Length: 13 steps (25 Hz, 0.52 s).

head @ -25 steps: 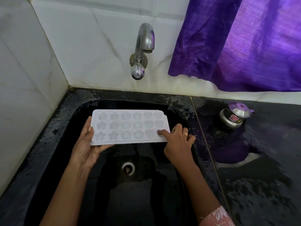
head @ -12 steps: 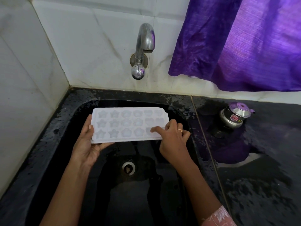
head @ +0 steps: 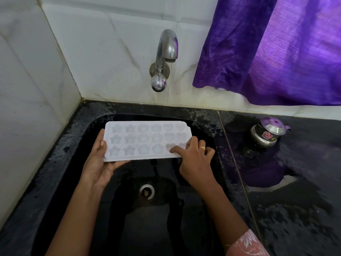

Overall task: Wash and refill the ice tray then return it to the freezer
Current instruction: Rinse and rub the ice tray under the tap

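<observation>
cradling ice tray in left hand; right hand fingers rest on top.

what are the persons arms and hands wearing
Both forearms are bare. The right hand wears a gold ring on one finger, and a pink sleeve with white pattern shows at the right elbow. The left hand wears nothing visible.

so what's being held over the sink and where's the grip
The white plastic ice tray: left hand grips its left end from beneath; right hand fingertips press its front-right corner.
</observation>
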{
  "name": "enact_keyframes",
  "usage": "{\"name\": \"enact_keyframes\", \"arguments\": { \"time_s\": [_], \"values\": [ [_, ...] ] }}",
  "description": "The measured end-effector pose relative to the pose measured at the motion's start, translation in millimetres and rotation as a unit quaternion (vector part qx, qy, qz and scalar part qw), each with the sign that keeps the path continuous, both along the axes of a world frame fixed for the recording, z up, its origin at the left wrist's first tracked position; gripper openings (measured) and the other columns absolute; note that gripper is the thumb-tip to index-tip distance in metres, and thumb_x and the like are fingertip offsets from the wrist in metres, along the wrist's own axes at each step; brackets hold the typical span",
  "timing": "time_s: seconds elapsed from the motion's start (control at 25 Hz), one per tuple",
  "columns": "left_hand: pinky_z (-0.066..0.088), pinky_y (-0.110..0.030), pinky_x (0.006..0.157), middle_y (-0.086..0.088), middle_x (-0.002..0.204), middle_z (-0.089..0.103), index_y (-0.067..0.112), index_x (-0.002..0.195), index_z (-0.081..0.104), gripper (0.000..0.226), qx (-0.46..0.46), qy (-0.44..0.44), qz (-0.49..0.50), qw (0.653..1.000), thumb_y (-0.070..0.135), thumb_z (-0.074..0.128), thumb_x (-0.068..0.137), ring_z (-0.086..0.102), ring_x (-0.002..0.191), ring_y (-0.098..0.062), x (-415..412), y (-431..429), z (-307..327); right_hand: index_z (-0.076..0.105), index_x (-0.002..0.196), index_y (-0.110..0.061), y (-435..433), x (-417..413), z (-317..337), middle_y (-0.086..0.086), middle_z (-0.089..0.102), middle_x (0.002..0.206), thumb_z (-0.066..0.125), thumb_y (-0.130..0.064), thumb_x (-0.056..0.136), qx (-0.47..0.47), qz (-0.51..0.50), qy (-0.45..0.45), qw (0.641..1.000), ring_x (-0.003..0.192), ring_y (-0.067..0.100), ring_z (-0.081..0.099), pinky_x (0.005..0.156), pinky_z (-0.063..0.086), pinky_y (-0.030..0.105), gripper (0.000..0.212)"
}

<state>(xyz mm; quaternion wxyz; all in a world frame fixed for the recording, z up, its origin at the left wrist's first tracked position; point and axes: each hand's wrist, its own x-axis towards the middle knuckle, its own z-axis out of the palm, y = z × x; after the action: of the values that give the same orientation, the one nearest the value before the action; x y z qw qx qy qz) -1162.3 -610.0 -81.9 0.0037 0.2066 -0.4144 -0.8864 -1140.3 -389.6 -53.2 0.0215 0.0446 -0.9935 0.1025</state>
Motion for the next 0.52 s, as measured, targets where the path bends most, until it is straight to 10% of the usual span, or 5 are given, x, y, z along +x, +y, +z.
{"name": "enact_keyframes", "arguments": {
  "time_s": [0.52],
  "values": [
    [0.057, -0.041, 0.050, 0.006, 0.110, 0.060, 0.029, 0.139, 0.039, 0.040, -0.006, -0.001, 0.002, 1.000, 0.021, 0.034, 0.100, 0.060, 0.094, -0.019, -2.2, 4.0, 0.6, 0.043, 0.132, -0.039, -0.2, 2.3, -4.4, 0.003, 0.030, 0.115, 0.041, -0.001, 0.086, -0.009, 0.003, -0.014, 1.000, 0.110, 0.022, 0.027, 0.092, 0.017, 0.037, 0.060]
  ]
}}
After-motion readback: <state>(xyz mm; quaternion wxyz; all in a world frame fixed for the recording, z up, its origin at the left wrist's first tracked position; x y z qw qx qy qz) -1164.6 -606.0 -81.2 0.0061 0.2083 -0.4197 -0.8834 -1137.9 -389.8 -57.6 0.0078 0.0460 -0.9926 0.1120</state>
